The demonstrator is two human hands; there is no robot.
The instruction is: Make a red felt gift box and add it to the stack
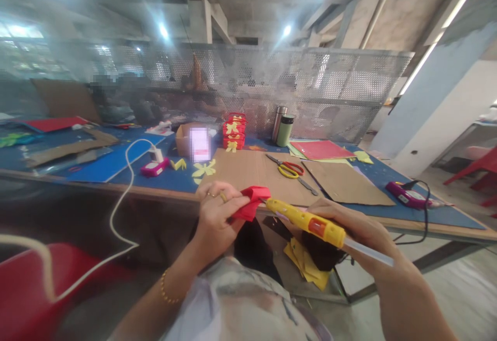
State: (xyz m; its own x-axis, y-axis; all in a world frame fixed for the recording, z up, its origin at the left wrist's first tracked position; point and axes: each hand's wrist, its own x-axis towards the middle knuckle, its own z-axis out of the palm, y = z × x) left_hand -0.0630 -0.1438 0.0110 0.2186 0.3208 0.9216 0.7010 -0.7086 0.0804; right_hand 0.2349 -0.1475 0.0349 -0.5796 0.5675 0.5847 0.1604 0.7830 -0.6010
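My left hand [217, 209] pinches a folded piece of red paper [252, 201] just off the table's front edge. My right hand [357, 227] is wrapped round a yellow hot glue gun [306, 220], a clear glue stick [368, 252] poking out of its back end. The gun's tip meets the right side of the red paper; whether it touches or hovers I cannot tell. Beyond my hands, yellow-handled scissors [289, 170] lie on a sheet of cardboard [240, 170]. Yellow paper bow shapes [204, 168] rest to the left of it.
Stacked red boxes with yellow bows [234, 131] stand at the back, near a green flask [285, 130]. A lit phone [200, 144] leans on a cardboard box. Purple power strips [155, 167] with cables sit left and right. Yellow paper [306, 263] lies below the tabletop.
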